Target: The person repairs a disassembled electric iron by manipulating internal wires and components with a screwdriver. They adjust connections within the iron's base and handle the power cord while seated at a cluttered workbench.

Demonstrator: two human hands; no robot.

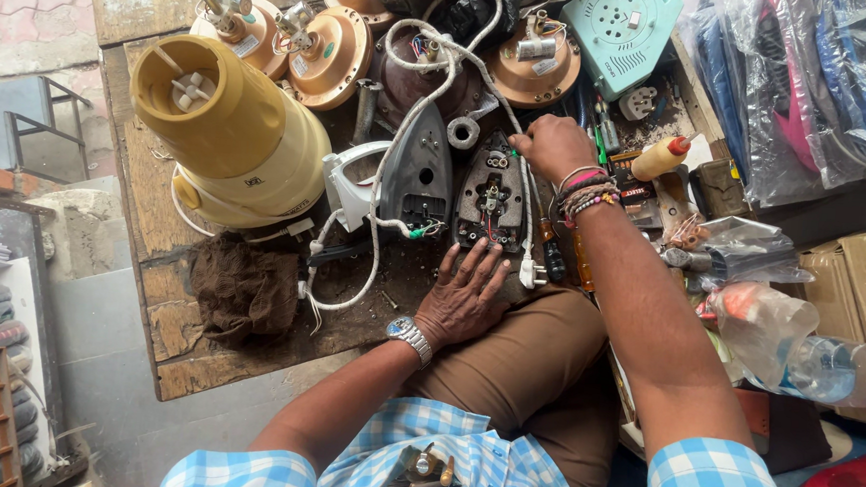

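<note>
1. Hands first: our right hand (551, 145) is curled closed at the top end of the opened iron base (491, 195), fingertips pinched there; whatever it pinches is too small for us to tell.
2. Our left hand (465, 298) lies open and flat, fingers spread, on the bench edge and our brown-trousered knee, just below that base.
3. The opened iron base lies flat on the wooden workbench (173, 323), wiring exposed, just beside the grey iron soleplate (420, 167) to its left.
4. A white cord (390, 121) loops over the soleplate and runs down past the base.
5. A yellow mixer jar (229, 131) lies tilted at the left, with copper-coloured fan motors (329, 57) behind it and a brown rag (243, 287) below.
</note>
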